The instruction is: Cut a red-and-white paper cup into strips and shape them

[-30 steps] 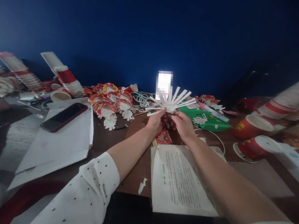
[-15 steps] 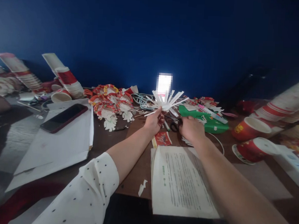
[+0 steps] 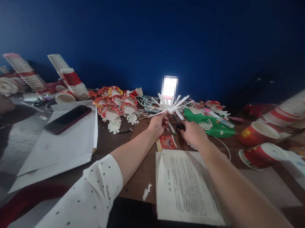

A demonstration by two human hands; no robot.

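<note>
Scissors in my right hand, fringed white paper in my left hand

My left hand was clamped on the base of the fringed white paper, thumb and fingers pinched together, and its thin strips fanned up and outward above the middle of the surface. My right hand was curled around the black handles of the scissors, just beside my left, with the blades angled toward the paper; I could not tell whether they touched it. Behind the strips, a bright pixelated rectangle glowed before the dark blue wall. Nearer to me lay a red packet, then printed pages, with a small torn scrap to their left. A green sheet lay near my right hand, and two red cups, one just beyond the other, were farther right. Off to my left, a dark phone rested on white card, near a heap of red and yellow paper pieces.
</note>
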